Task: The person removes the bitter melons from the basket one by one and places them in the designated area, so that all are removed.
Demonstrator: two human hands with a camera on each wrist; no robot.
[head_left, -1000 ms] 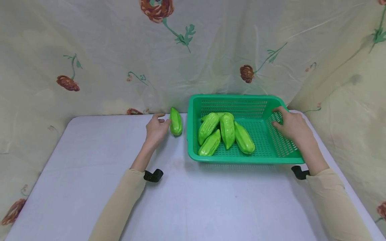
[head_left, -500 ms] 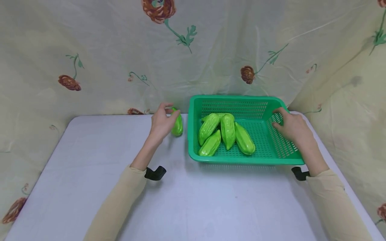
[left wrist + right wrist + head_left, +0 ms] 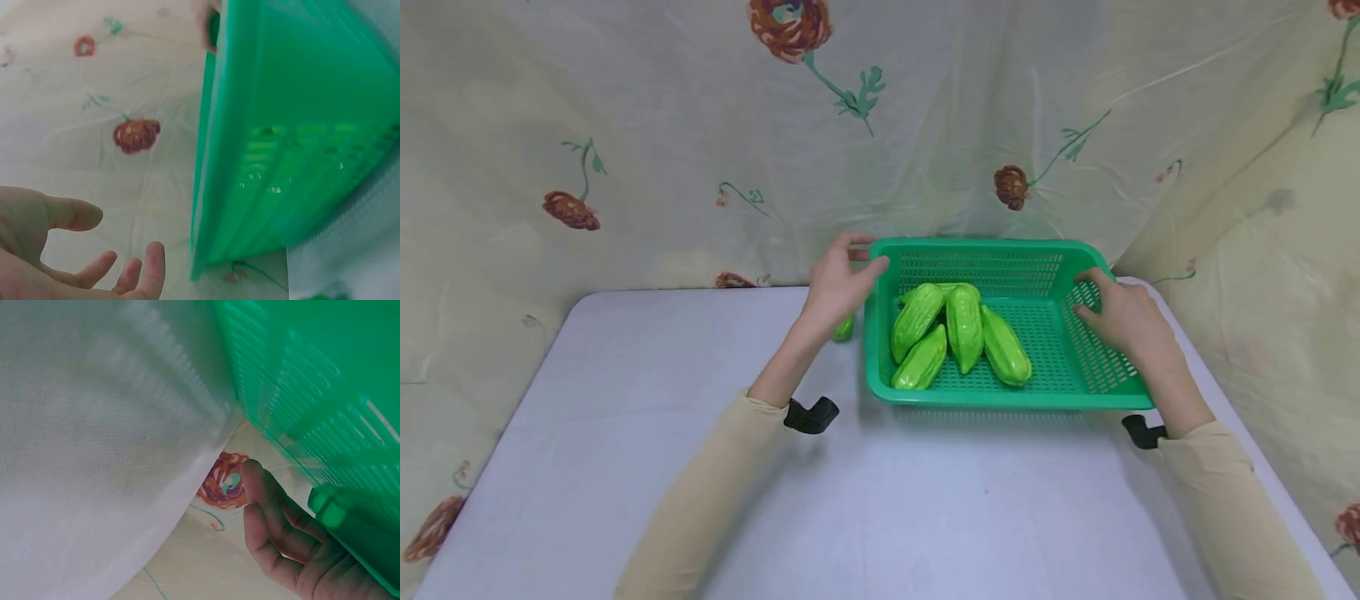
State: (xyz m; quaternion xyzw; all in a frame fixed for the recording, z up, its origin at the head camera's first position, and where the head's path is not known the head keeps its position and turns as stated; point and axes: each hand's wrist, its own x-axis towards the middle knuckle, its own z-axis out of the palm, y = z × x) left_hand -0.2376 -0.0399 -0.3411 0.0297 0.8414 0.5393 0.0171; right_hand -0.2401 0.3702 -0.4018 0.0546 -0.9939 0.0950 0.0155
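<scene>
A green slotted plastic basket [image 3: 1000, 399] stands at the back of the table, holding several light-green bitter gourds [image 3: 966, 329] bunched toward its left side. My right hand [image 3: 1129, 318] grips the right rim, thumb inside and some fingers outside the wall in the right wrist view. Raised near the basket's back left corner is my left hand [image 3: 837, 289], its fingers spread loosely around nothing. The left wrist view shows this left hand [image 3: 81, 250] apart from the basket wall. Another green gourd [image 3: 844, 328] lies on the table left of the basket, mostly hidden behind the left hand.
A white cloth covers the table [image 3: 625, 433]. Flower-printed sheeting [image 3: 662, 100] hangs right behind the table and along its right side. The basket's back rim sits close to that sheeting.
My left hand has moved up and right from beside the loose gourd to the basket's left rim, now covering most of that gourd. The right hand and basket have stayed put.
</scene>
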